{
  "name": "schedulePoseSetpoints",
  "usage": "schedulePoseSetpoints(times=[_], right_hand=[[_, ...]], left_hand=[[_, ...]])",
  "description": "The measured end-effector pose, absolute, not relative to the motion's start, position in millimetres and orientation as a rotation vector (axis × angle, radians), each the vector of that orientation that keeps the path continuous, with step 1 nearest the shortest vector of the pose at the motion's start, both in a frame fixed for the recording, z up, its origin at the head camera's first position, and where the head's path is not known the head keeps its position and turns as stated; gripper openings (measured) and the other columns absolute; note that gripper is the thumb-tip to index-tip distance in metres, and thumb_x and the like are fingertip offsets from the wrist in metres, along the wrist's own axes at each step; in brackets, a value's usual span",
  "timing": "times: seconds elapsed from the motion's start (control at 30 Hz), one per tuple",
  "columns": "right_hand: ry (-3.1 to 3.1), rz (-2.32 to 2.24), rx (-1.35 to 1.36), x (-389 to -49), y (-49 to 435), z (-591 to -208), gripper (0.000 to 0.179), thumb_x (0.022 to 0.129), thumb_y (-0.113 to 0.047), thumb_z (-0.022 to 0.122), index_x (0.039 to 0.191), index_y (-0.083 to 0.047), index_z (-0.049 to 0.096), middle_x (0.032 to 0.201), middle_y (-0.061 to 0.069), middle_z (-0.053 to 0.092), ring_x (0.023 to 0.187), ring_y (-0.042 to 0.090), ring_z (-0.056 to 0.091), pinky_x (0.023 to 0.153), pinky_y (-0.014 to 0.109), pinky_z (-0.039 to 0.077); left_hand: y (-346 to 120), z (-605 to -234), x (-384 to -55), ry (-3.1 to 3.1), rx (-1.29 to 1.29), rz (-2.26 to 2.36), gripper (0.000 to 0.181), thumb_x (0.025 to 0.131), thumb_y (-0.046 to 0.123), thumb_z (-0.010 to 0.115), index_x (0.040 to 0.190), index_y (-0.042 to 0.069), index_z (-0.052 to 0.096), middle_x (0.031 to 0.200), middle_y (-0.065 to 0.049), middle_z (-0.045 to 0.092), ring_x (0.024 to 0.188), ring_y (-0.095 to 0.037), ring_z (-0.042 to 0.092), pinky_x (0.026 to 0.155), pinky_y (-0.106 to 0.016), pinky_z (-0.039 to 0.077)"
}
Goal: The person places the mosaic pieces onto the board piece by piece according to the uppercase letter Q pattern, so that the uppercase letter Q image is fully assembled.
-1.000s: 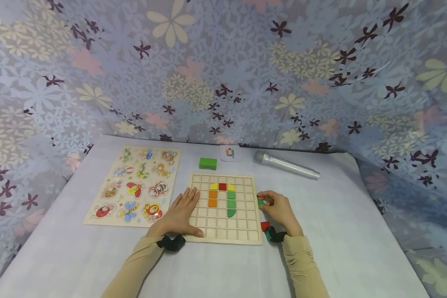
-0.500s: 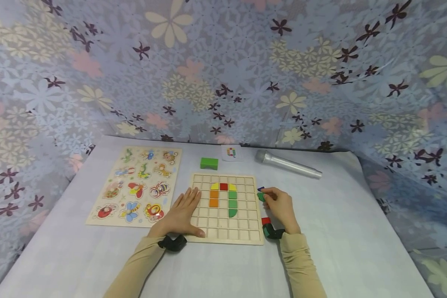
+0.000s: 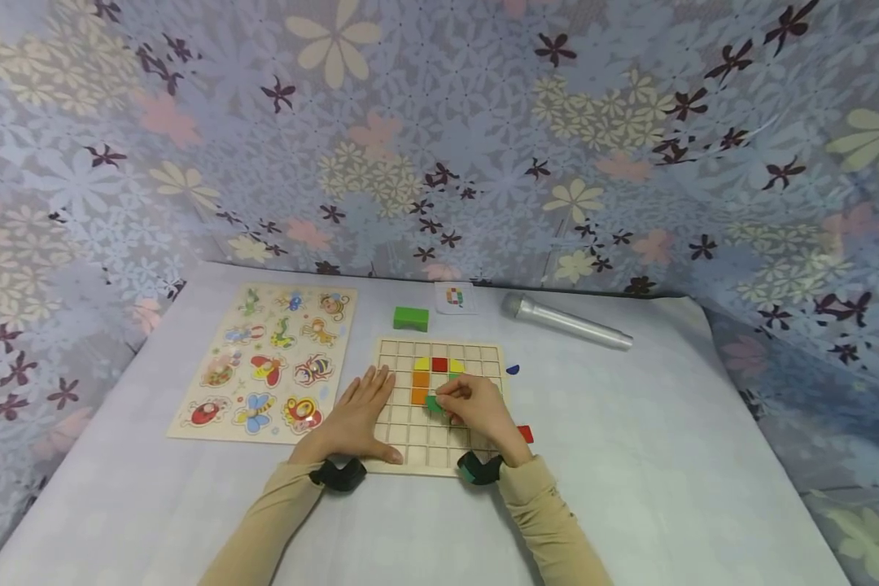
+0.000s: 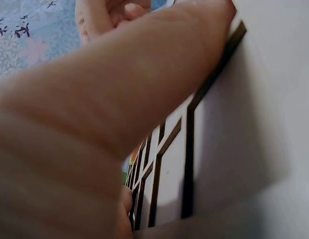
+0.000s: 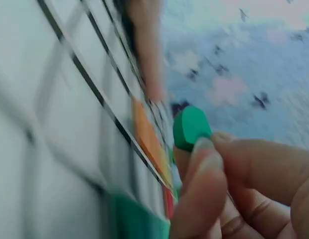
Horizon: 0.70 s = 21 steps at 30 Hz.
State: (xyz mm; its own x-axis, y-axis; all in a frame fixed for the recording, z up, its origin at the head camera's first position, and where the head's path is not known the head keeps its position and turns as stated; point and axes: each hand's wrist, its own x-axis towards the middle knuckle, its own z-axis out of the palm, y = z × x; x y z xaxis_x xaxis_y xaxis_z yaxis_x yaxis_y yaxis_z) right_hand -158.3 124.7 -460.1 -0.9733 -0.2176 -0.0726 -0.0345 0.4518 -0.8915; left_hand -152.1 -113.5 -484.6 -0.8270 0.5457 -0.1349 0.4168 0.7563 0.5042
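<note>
My right hand (image 3: 483, 413) pinches a small green block with a rounded edge (image 5: 194, 124) between thumb and fingertips. It hovers over the wooden grid board (image 3: 437, 458), right of the orange blocks (image 3: 420, 388). In the head view this green block (image 3: 433, 404) overlaps the middle cells. Yellow blocks (image 3: 422, 363) flank a red block (image 3: 439, 365) at the top of the coloured outline; the green blocks on its right side are largely hidden behind my right hand. Flat with fingers spread, my left hand (image 3: 355, 415) rests on the board's left edge.
Right of the board lie a blue rounded piece (image 3: 513, 369) and a red piece (image 3: 526, 434). Behind it are a green block (image 3: 411, 318), a pattern card (image 3: 455, 298) and a silver microphone (image 3: 567, 321). An insect puzzle board (image 3: 220, 382) lies left.
My right hand has picked up the green rounded block from beside the board and carried it left over the grid. The blue piece has come into view; my left hand stays put.
</note>
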Motion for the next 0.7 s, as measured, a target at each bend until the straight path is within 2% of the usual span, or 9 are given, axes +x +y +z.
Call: schedulePoseSetpoints(times=[0.23, 0.43, 0.7], right_hand=[[2.661, -1.415, -0.283, -155, 104, -472, 0.005, 0.085, -0.009, 0.071, 0.085, -0.004, 0.070, 0.075, 0.007, 0.069, 0.059, 0.006, 0.055, 0.053, 0.018, 0.046], [2.768, -1.314, -0.287, -151, 99, -473, 0.004, 0.084, -0.011, 0.073, 0.082, -0.007, 0.071, 0.078, 0.005, 0.071, 0.065, 0.008, 0.055, 0.058, 0.019, 0.044], [2.887, -1.246, -0.287, -146, 91, -473, 0.004, 0.082, -0.009, 0.071, 0.080, -0.006, 0.071, 0.075, 0.003, 0.068, 0.063, 0.008, 0.051, 0.055, 0.019, 0.041]], left_hand=[[-113, -486, -153, 2.683, 0.743, 0.673, 0.127, 0.068, 0.056, 0.080, 0.154, -0.002, 0.008, 0.163, -0.020, 0.000, 0.151, -0.038, -0.003, 0.122, -0.056, 0.003], [-113, -484, -151, 2.680, 0.745, 0.671, 0.126, 0.068, 0.055, 0.080, 0.154, -0.003, 0.009, 0.163, -0.020, 0.001, 0.151, -0.039, -0.003, 0.122, -0.056, 0.004], [-113, -482, -151, 2.677, 0.760, 0.682, 0.126, 0.068, 0.055, 0.080, 0.153, -0.004, 0.009, 0.163, -0.021, 0.001, 0.151, -0.040, -0.003, 0.122, -0.057, 0.004]])
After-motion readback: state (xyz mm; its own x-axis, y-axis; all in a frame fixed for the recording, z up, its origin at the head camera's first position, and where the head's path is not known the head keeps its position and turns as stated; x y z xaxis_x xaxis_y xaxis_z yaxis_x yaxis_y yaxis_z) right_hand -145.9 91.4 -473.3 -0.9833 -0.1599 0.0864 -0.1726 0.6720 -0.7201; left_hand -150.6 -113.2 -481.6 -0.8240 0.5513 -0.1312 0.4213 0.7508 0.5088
